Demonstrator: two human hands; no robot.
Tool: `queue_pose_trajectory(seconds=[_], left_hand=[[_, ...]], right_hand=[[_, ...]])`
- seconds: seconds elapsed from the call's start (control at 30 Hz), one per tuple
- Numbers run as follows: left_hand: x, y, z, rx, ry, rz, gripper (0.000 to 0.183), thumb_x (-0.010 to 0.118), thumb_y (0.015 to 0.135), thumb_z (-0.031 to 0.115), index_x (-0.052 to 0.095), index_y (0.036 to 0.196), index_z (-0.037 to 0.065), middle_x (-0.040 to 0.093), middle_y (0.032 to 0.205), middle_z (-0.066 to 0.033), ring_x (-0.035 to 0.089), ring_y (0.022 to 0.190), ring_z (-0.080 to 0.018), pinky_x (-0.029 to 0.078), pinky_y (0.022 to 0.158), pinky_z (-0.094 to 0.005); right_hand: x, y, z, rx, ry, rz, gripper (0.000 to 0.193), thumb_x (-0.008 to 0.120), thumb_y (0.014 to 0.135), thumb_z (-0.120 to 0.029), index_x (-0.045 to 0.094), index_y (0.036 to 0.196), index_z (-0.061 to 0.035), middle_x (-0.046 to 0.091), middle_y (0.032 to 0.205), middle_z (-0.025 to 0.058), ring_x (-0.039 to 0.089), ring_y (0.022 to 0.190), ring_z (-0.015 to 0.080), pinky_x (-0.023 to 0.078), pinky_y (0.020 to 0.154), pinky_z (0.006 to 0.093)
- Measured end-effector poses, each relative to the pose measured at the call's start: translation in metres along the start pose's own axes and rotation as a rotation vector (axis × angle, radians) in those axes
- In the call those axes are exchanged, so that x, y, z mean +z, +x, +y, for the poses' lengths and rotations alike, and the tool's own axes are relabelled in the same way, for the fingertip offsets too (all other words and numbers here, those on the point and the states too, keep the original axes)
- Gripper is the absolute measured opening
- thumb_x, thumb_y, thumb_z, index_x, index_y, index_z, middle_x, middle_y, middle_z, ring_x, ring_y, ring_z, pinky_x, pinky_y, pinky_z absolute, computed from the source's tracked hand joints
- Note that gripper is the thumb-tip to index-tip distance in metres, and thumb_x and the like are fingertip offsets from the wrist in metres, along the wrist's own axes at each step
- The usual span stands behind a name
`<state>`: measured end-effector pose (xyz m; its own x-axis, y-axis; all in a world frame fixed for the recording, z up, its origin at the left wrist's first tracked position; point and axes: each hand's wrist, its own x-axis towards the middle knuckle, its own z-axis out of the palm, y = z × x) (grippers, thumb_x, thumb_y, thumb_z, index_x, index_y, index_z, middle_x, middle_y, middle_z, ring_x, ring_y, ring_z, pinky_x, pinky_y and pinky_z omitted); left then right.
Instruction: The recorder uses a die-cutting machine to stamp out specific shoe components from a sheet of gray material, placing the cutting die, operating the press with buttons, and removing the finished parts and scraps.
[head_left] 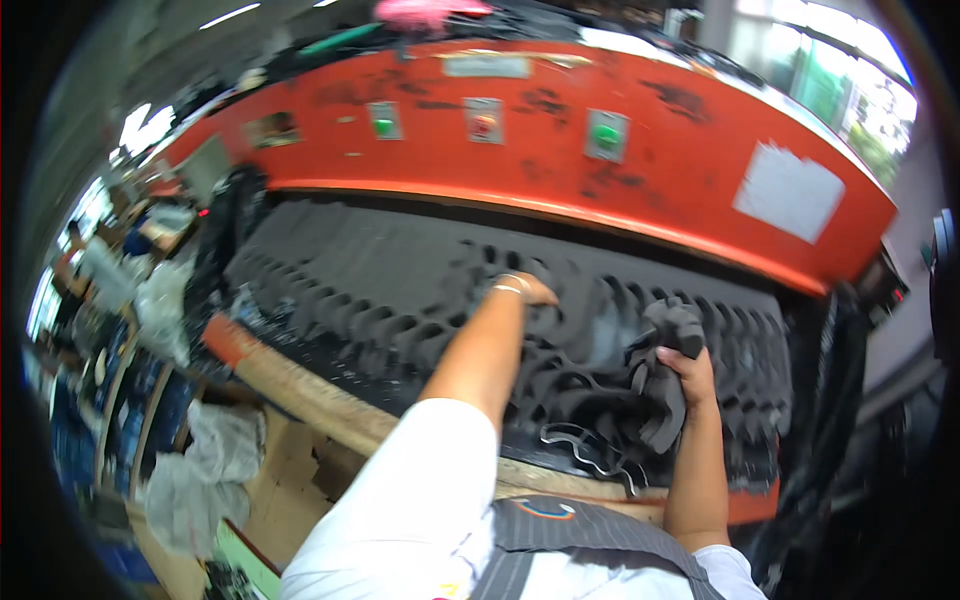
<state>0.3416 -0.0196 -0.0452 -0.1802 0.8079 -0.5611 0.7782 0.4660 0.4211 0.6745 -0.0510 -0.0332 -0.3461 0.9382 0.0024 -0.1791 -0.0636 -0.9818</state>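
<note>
My right hand (692, 372) is closed round a bundle of curved dark grey foam pieces (662, 400), held upright above the near side of the machine bed. Further left, my left hand (538, 290), with a light band at its wrist, reaches to a dark grey foam sheet (370, 245) with rows of curved cut-outs. It touches the sheet beside several cut holes; its fingers are mostly hidden and blurred, so their grip cannot be made out. Wavy strips of foam scrap (575, 395) lie loose between my arms.
Behind the sheet stands an orange machine beam (420, 160) with green and red buttons. A worn wooden edge (350, 410) borders the bed in front. Black plastic (835, 400) hangs at the right. White plastic bags (205, 490) sit at the lower left.
</note>
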Motion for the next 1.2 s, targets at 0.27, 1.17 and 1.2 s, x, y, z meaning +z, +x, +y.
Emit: queue_pose_trajectory(seconds=[0.27,1.17,1.2], left_hand=[[0.016,0.027,-0.009,-0.022,-0.261,0.115,0.060,0.074,0.067,0.036,0.065,0.109,-0.006,0.063,0.117,-0.0185,0.061,0.105,-0.0273,0.047,0.089,-0.0346],[0.034,-0.078,-0.073,0.457,-1.311,0.240,0.025,0.073,0.074,0.012,0.066,0.096,0.002,0.065,0.090,-0.0035,0.062,0.081,-0.0143,0.049,0.075,-0.0270],[0.026,-0.070,-0.076,0.363,-1.356,0.106,0.023,0.072,0.075,0.015,0.068,0.094,0.003,0.066,0.088,-0.0036,0.062,0.080,-0.0141,0.049,0.074,-0.0267]], right_hand=[[-0.044,-0.124,-0.089,-0.698,0.720,-0.120,0.049,0.050,0.090,-0.039,0.046,0.127,-0.0091,0.052,0.121,0.0088,0.050,0.113,0.0246,0.041,0.100,0.0438],[0.097,0.143,0.052,0.610,-0.181,-0.202,0.042,0.070,0.074,-0.046,0.070,0.097,-0.0102,0.069,0.100,0.0072,0.063,0.092,0.0207,0.046,0.084,0.0347],[0.106,0.136,0.050,0.589,-0.092,-0.174,0.033,0.070,0.078,-0.039,0.069,0.092,-0.0096,0.069,0.094,0.0048,0.064,0.083,0.0174,0.050,0.075,0.0322]])
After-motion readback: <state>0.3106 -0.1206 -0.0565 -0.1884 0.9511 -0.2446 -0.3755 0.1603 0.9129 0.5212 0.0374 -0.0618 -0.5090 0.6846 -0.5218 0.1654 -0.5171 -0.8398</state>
